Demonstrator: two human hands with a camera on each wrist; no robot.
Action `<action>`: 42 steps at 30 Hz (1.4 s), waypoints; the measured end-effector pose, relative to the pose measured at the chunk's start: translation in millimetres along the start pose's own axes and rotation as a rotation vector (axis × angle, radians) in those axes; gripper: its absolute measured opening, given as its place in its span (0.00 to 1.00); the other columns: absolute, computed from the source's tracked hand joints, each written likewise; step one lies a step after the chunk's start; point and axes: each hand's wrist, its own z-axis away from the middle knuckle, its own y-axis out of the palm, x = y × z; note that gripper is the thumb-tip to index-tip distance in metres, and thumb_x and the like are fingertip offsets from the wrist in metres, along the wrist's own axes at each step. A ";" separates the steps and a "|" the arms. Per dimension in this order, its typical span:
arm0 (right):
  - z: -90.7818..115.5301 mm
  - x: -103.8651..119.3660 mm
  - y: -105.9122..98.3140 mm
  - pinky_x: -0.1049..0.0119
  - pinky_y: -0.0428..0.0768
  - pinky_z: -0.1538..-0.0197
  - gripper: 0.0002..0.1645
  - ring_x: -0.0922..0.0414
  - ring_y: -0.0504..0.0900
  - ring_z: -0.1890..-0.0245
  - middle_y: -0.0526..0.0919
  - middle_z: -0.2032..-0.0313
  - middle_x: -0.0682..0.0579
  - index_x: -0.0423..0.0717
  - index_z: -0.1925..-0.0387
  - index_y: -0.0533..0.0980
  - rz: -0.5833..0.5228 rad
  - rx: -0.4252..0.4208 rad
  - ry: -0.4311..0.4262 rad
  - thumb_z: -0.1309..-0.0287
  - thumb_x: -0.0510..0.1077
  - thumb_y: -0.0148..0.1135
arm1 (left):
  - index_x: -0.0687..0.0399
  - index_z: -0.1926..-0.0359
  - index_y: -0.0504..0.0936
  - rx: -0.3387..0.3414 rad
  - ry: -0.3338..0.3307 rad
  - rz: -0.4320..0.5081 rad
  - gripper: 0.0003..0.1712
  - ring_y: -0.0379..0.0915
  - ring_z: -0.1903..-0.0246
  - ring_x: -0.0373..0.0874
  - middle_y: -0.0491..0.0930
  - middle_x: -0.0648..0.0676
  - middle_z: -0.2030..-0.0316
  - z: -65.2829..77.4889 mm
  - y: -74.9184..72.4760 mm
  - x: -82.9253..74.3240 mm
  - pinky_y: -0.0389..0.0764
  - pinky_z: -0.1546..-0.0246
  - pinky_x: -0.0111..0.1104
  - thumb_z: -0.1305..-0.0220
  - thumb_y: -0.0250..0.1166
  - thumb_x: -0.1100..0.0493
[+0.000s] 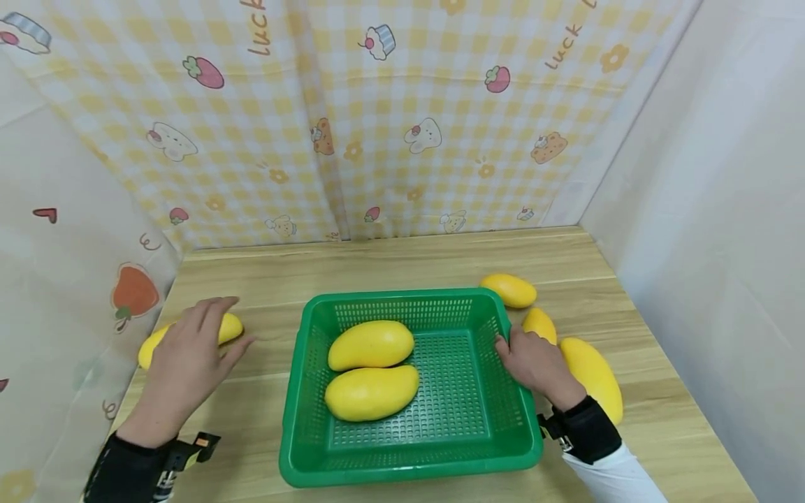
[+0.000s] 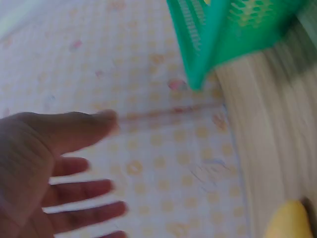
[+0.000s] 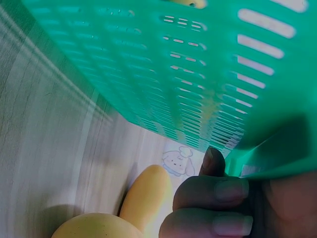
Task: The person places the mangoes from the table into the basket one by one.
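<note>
A green plastic basket (image 1: 411,475) stands in the middle of the table, with two yellow mangoes (image 1: 371,346) lying side by side in its left half. My right hand (image 1: 534,360) grips the basket's right rim. In the right wrist view its fingers (image 3: 210,193) curl under the rim, against the slotted wall (image 3: 148,74). Over at the left, my left hand (image 1: 189,356) is above a single mango (image 1: 230,328), partly covering it in the head view. The left wrist view has the thumb and fingers (image 2: 84,191) extended, with that mango (image 2: 290,223) apart from them at the lower right corner.
Right of the basket lie three more mangoes: one behind its far corner (image 1: 509,290), one beside my right hand (image 1: 541,325) and a larger one (image 1: 594,377). Checked cloth (image 1: 390,175) hangs behind the wooden table (image 1: 264,272), and pale cloth walls (image 1: 704,209) flank both sides.
</note>
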 end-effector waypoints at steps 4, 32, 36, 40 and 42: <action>0.2 -0.4 2.0 0.63 0.67 0.83 0.22 0.54 0.69 0.84 0.69 0.82 0.48 0.41 0.70 0.68 -0.004 0.002 0.008 0.29 0.54 0.41 | 0.71 0.45 0.72 -0.082 -0.029 -0.025 0.48 0.71 0.60 0.68 0.74 0.70 0.56 14.5 11.2 23.3 0.72 0.66 0.56 0.33 0.37 0.28; -0.5 -0.3 1.8 0.63 0.68 0.83 0.21 0.54 0.69 0.84 0.69 0.82 0.48 0.40 0.69 0.68 -0.003 -0.001 0.017 0.29 0.53 0.42 | 0.76 0.40 0.62 0.226 -0.384 -0.061 0.49 0.58 0.49 0.74 0.62 0.77 0.47 66.0 47.2 94.5 0.60 0.53 0.68 0.59 0.79 0.59; -0.3 0.4 0.7 0.63 0.68 0.83 0.21 0.54 0.69 0.84 0.69 0.82 0.49 0.40 0.69 0.68 0.001 -0.007 0.016 0.29 0.53 0.42 | 0.77 0.41 0.63 0.219 -0.387 -0.065 0.48 0.57 0.48 0.73 0.62 0.76 0.46 67.3 51.5 97.3 0.59 0.51 0.68 0.59 0.79 0.60; 0.1 0.9 0.0 0.63 0.68 0.83 0.21 0.54 0.69 0.84 0.69 0.82 0.49 0.40 0.69 0.68 -0.007 -0.002 0.017 0.29 0.53 0.42 | 0.76 0.41 0.62 0.230 -0.391 -0.065 0.48 0.55 0.47 0.73 0.60 0.77 0.46 66.7 54.8 98.7 0.57 0.49 0.68 0.60 0.78 0.61; -0.1 0.9 -0.1 0.63 0.68 0.83 0.20 0.54 0.69 0.84 0.69 0.82 0.49 0.40 0.69 0.68 -0.011 -0.003 0.015 0.29 0.52 0.42 | 0.76 0.42 0.63 0.248 -0.398 -0.072 0.47 0.54 0.46 0.73 0.59 0.77 0.46 66.8 56.5 99.0 0.56 0.49 0.68 0.59 0.78 0.61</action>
